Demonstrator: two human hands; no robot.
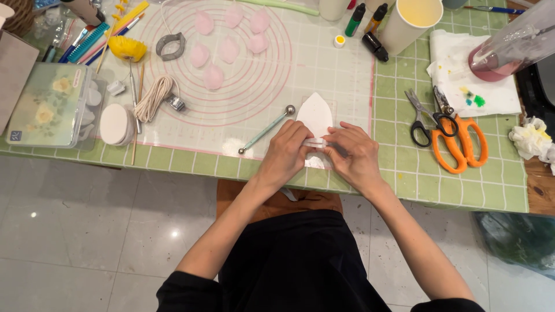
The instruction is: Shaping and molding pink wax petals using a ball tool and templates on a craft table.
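- A white petal-shaped piece (315, 114), flat, pointed at its top and rounded at the sides, is seen on the translucent mat (254, 86), at 6 o'clock of the mat's pink ring pattern, near the front edge of the tabletop (399, 173).
- Its lower end is pinched by the left hand (285, 155) and the right hand (356, 157); both grips are clenched on it, fingertips meeting over a small white strip.
- A ball-ended tool (267, 129) is noted at 9 o'clock of the piece, just beside the left hand.
- Counted: seven pink petals (229, 49) inside the rings, at 11 o'clock of the piece.
- Counted: two pairs of scissors (457, 136), one black-handled and one orange-handled, at 3 o'clock.
- Counted: three small dropper bottles (374, 46) at 1 o'clock; one bundle of cord (153, 98) at 9 o'clock.
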